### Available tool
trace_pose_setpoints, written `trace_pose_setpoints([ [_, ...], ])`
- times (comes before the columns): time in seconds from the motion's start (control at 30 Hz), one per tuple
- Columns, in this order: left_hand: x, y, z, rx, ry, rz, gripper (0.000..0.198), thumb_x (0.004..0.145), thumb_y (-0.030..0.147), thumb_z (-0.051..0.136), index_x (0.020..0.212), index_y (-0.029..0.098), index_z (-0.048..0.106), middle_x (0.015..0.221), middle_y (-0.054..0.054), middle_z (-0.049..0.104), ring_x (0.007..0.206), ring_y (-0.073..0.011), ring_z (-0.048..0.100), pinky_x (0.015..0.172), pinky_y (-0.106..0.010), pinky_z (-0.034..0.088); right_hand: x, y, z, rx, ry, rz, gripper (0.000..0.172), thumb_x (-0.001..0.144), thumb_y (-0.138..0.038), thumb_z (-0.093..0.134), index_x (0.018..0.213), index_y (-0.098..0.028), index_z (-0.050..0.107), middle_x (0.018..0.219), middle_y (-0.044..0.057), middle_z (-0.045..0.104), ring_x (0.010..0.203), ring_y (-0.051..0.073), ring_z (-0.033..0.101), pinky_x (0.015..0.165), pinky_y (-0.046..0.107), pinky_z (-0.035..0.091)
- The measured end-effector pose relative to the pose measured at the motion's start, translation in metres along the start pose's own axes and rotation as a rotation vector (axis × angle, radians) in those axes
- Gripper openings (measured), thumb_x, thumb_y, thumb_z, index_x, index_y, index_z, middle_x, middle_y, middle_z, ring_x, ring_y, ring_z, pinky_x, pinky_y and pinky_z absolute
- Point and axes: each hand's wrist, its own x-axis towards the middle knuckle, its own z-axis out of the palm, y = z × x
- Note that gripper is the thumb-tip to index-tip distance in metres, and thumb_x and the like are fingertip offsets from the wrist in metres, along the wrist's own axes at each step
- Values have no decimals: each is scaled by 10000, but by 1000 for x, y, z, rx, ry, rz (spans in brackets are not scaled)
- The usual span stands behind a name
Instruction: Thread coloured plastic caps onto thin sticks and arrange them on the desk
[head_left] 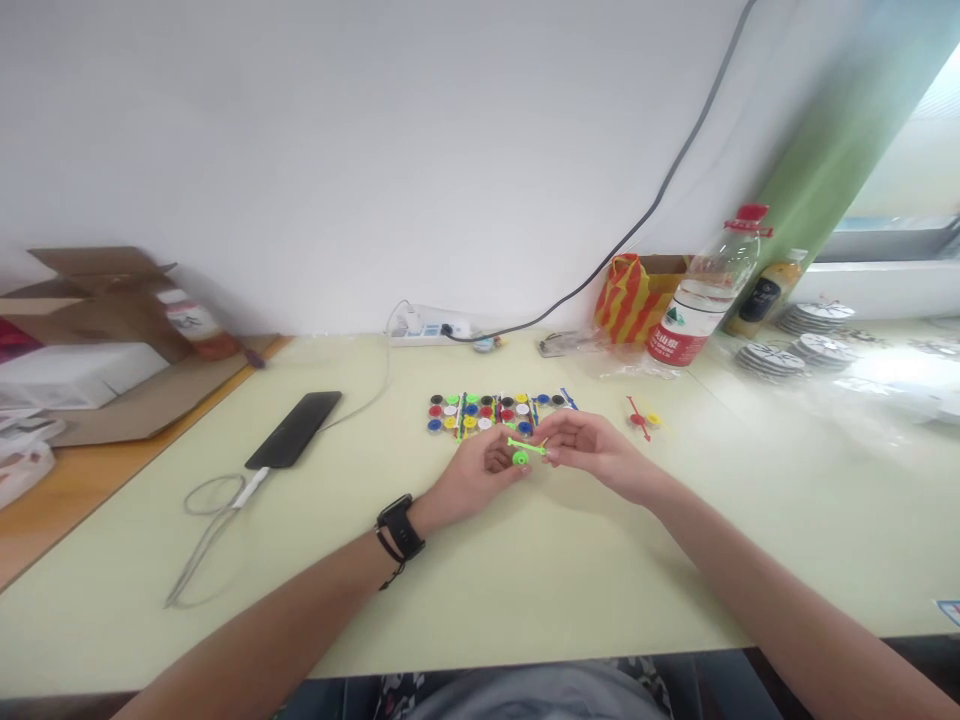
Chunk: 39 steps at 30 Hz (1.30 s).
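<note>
Near the middle of the table, my left hand point(486, 466) pinches a small green round piece point(520, 458) between thumb and fingers. My right hand point(589, 452), just beside it, grips the right end of a thin green stick point(526, 446), which lies across above the round piece. Whether stick and round piece touch is unclear. Behind my hands lie rows of small coloured discs point(471, 411) with coloured sticks among them. A red stick with a red disc point(637, 420) and a yellow disc point(654, 420) lie to the right.
A black phone point(295, 430) with a white cable lies at left, near a cardboard box point(112, 300). At the back stand a power strip point(427, 328), a striped bag point(634, 300) and a large water bottle point(701, 295). Stacked round pieces point(771, 360) are at right.
</note>
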Motion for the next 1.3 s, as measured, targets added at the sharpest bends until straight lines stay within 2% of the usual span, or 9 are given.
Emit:
trace_pose_setpoints([
  [0.1, 1, 1, -1, -61, -50, -21, 307, 878, 356, 739, 1131, 184, 706, 1023, -75, 724, 875, -187, 679, 745, -288, 554, 2, 3, 13, 50, 1, -34, 275, 864, -316, 760, 1087, -242, 618, 1086, 59, 682, 934, 195, 700, 835, 356, 559],
  [0.23, 0, 5, -2, -47, -81, 17, 293, 842, 329, 779, 1087, 171, 748, 1082, -104, 748, 1005, -244, 697, 864, -336, 565, 3, 12, 19, -46, 47, -42, 281, 842, -342, 787, 1022, -237, 599, 1031, 41, 669, 861, 184, 713, 811, 352, 572],
  [0.43, -2, 10, -4, 8, -128, 66, 223, 865, 326, 758, 1014, 160, 760, 1027, -91, 762, 950, -214, 699, 877, -318, 552, 3, 17, 16, -166, 35, -26, 267, 836, -360, 786, 944, -225, 582, 919, 11, 651, 813, 167, 688, 791, 330, 565],
  [0.53, -3, 11, -3, 11, -141, 54, 251, 858, 347, 766, 1024, 159, 765, 1018, -90, 764, 939, -215, 702, 889, -329, 555, 4, 17, 15, -238, 66, -8, 282, 804, -359, 808, 918, -217, 592, 885, 4, 636, 739, 142, 640, 699, 293, 544],
  [0.63, -4, 11, -3, -16, -148, 29, 294, 841, 373, 782, 1037, 154, 764, 1010, -95, 764, 907, -211, 708, 873, -337, 569, 4, 18, 12, -297, 36, 45, 310, 783, -396, 817, 919, -212, 608, 818, 7, 646, 690, 141, 604, 621, 275, 512],
  [0.8, -4, 9, -2, -49, -122, 21, 318, 811, 391, 811, 1018, 152, 771, 1005, -99, 768, 904, -214, 715, 861, -339, 580, 3, 17, 9, -340, 29, 79, 335, 800, -463, 783, 944, -204, 628, 805, 32, 684, 696, 160, 614, 590, 274, 489],
  [0.97, -2, 6, -2, -34, -74, 36, 302, 816, 374, 811, 1011, 148, 770, 1008, -98, 770, 896, -206, 713, 848, -328, 579, 1, 10, 5, -315, -5, 73, 249, 852, -393, 727, 990, -198, 655, 811, 36, 697, 693, 154, 620, 618, 275, 492],
  [1.07, -2, 3, -3, 11, -26, 51, 292, 819, 365, 806, 1006, 144, 768, 1015, -103, 767, 901, -210, 709, 851, -336, 582, 0, 8, 2, -336, -36, 83, 166, 885, -356, 675, 919, -194, 677, 795, 32, 687, 664, 143, 603, 620, 275, 491],
  [1.3, 0, 0, -5, 44, 20, 99, 246, 814, 303, 801, 992, 147, 732, 993, -91, 750, 894, -193, 707, 857, -331, 588, 0, 10, 1, -321, -73, 114, 156, 876, -352, 678, 871, -195, 684, 768, 14, 655, 638, 128, 555, 600, 259, 457],
])
